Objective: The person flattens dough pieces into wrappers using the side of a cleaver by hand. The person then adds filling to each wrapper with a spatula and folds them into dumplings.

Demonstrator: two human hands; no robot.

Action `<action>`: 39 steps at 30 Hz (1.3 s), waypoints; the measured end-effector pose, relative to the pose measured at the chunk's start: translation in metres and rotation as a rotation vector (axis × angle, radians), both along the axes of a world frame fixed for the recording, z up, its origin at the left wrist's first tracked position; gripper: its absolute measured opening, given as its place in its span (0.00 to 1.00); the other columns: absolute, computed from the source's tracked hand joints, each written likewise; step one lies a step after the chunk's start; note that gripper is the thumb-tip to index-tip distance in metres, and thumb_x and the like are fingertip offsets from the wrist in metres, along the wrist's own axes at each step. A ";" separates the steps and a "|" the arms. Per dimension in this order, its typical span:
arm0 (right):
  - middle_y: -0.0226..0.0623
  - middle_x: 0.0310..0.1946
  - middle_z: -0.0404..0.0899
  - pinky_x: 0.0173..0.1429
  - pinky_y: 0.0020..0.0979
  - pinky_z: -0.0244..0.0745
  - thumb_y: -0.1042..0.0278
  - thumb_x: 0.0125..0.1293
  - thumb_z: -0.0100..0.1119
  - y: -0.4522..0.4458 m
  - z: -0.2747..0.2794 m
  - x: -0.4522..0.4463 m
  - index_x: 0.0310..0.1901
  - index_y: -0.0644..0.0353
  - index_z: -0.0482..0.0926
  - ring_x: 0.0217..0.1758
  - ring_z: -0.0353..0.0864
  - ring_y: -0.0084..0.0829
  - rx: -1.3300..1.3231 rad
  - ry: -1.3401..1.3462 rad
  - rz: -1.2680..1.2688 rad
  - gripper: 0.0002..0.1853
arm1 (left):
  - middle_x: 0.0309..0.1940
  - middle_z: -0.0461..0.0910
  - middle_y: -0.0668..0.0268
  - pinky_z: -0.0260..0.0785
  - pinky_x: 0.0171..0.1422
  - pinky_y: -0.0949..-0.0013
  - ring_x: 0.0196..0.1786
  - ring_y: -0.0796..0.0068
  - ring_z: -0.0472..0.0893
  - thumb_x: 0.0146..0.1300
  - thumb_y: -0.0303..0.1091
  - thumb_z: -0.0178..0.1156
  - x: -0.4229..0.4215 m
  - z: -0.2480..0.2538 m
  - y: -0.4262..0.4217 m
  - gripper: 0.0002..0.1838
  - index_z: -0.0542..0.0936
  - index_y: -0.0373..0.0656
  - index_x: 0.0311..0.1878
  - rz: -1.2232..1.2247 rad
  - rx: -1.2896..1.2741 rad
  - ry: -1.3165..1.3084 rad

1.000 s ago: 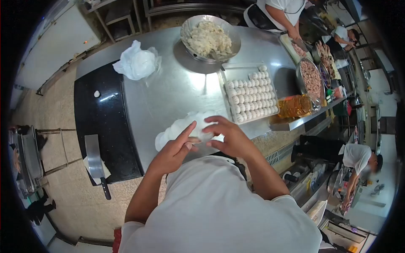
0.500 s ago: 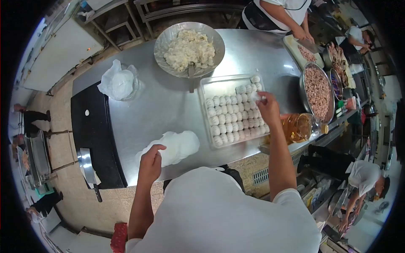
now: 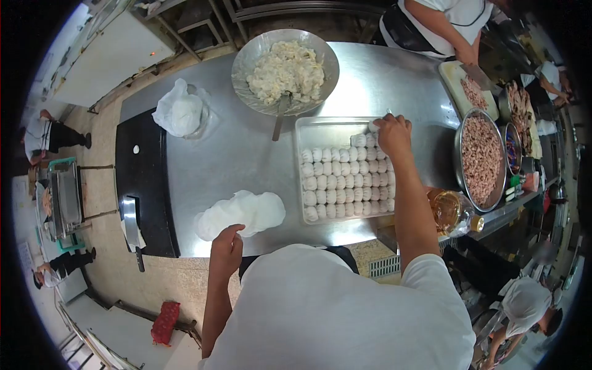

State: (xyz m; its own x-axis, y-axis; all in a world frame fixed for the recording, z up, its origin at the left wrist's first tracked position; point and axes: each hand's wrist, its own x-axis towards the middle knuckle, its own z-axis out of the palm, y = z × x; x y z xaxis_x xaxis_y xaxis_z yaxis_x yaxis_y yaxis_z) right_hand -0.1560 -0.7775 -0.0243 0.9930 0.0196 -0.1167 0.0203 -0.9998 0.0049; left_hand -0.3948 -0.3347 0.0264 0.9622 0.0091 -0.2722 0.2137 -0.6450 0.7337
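My right hand (image 3: pixel 393 134) is over the far right part of a metal tray (image 3: pixel 327 127), its thumb and fingers pinched on a small white pleated dumpling (image 3: pixel 373 126). Rows of similar white dumplings (image 3: pixel 345 182) fill the near part of the tray. Close to the table's front edge, my left hand (image 3: pixel 227 248) is closed with curled fingers at the edge of a spread of thin white round wrappers (image 3: pixel 246 213). Whatever its palm may contain is hidden.
Beyond the tray stands a wide metal bowl (image 3: pixel 240 86) of pale filling with a handled utensil (image 3: pixel 277 126). A cleaver (image 3: pixel 131 225) lies on a black board (image 3: pixel 145 179) at left. On the right are an oil bottle (image 3: pixel 450 211), a bowl of chopped meat (image 3: pixel 481 160) and a co-worker's hand (image 3: pixel 467 55).
My right hand has moved with the dumpling toward the tray's far edge. My left hand stays by the wrappers. The whole view has shifted slightly.
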 end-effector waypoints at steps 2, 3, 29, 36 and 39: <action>0.39 0.57 0.79 0.70 0.52 0.66 0.71 0.64 0.55 0.011 0.014 -0.002 0.53 0.46 0.85 0.63 0.75 0.44 -0.100 0.038 -0.009 0.18 | 0.43 0.84 0.50 0.76 0.50 0.60 0.44 0.52 0.84 0.65 0.22 0.55 0.001 -0.012 0.007 0.12 0.82 0.35 0.51 -0.017 0.038 -0.116; 0.41 0.61 0.76 0.71 0.52 0.65 0.71 0.65 0.54 0.019 0.013 -0.007 0.56 0.46 0.84 0.64 0.74 0.45 -0.207 0.086 -0.020 0.19 | 0.43 0.84 0.50 0.76 0.51 0.60 0.45 0.51 0.84 0.65 0.22 0.56 -0.002 -0.016 0.014 0.12 0.82 0.35 0.50 -0.040 0.071 -0.218; 0.43 0.41 0.81 0.47 0.48 0.78 0.56 0.53 0.74 0.342 -0.019 -0.170 0.38 0.59 0.80 0.41 0.84 0.48 0.480 0.309 0.516 0.19 | 0.70 0.69 0.45 0.57 0.79 0.55 0.76 0.47 0.64 0.67 0.33 0.61 0.033 -0.085 0.150 0.26 0.74 0.37 0.67 -0.245 0.028 -0.175; 0.40 0.27 0.82 0.40 0.42 0.74 0.56 0.48 0.78 0.349 -0.013 -0.131 0.27 0.58 0.78 0.34 0.81 0.44 0.412 0.651 0.500 0.18 | 0.65 0.74 0.49 0.61 0.76 0.58 0.73 0.48 0.69 0.66 0.30 0.62 0.033 -0.098 0.177 0.22 0.77 0.36 0.64 -0.316 -0.216 -0.258; 0.39 0.26 0.82 0.39 0.42 0.74 0.57 0.48 0.78 0.355 -0.011 -0.125 0.27 0.58 0.78 0.34 0.81 0.43 0.352 0.673 0.538 0.17 | 0.64 0.76 0.48 0.64 0.75 0.58 0.71 0.49 0.72 0.68 0.30 0.61 0.038 -0.099 0.185 0.21 0.78 0.38 0.63 -0.295 -0.315 -0.267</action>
State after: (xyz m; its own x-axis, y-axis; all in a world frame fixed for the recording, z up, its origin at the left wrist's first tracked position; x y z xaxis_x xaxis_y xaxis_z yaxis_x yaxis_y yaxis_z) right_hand -0.2809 -0.4227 -0.0353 0.5655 0.6011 -0.5647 0.3701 -0.7968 -0.4776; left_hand -0.3572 -0.1501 -0.0730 0.9478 -0.3166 0.0382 -0.1661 -0.3879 0.9066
